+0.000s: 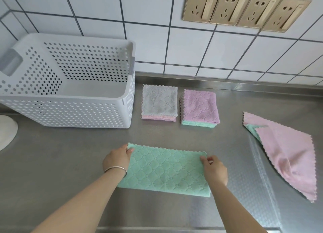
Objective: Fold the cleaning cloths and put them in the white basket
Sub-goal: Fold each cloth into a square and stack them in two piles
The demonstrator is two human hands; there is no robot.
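I am looking down at a steel counter [52, 154] where a green cloth [166, 171], already doubled into a long rectangle, is lying flat in front of me. My left hand [118, 158] is pinching its far left corner between thumb and fingers, and my right hand [215, 169] is pinching the far right corner the same way, so both are gripping the cloth and nothing else.

The white basket [70, 110] is standing at the far left against the tiled wall [157, 40], and no cloths are showing inside it. Just to its right two folded stacks are waiting: one with a grey cloth on top [160, 100], and beside it one with a purple cloth on top [200, 105]. Over on the right, well apart from the stacks, loose pink cloths [286, 154] are lying unfolded with a green edge peeking out beneath.

I am judging the next fold to be a left-to-right halving. The risk I am seeing is the soft layers sliding on the smooth steel, so the scalloped edges end up misaligned if one hand is lifting faster than the other. A pinch catching only the upper layer would let the lower one drag and bunch.
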